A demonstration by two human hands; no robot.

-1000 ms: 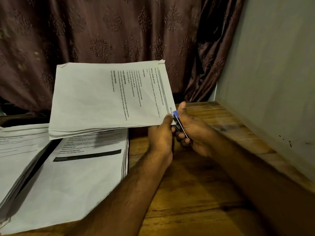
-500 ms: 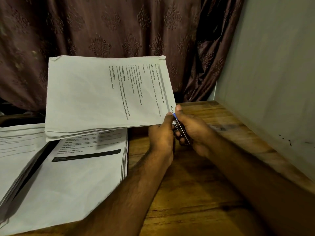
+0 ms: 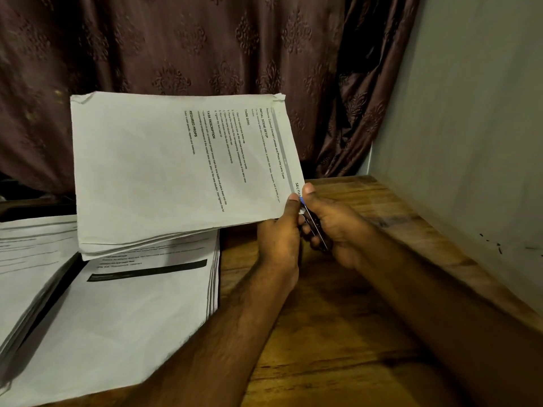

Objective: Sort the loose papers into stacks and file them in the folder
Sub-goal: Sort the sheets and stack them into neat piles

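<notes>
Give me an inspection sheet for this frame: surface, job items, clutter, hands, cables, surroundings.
Surface: wooden table, bare at right.
Job's things: held sheaf of papers raised off the table; paper stack lying flat; second stack at left edge.
Clutter: nothing seen.
Hands: left hand pinches the sheaf's corner; right hand grips a blue-tipped tool at that corner, likely a stapler.
Cables: nothing seen.
Surroundings: brown curtain behind; plain wall at right.

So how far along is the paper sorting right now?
Partly done. Two stacks already lie on the wooden table. In hand: the left hand holds a sheaf of papers by its corner while the right hand works a small blue-tipped tool there. Left: filing; no folder is clearly visible.
</notes>
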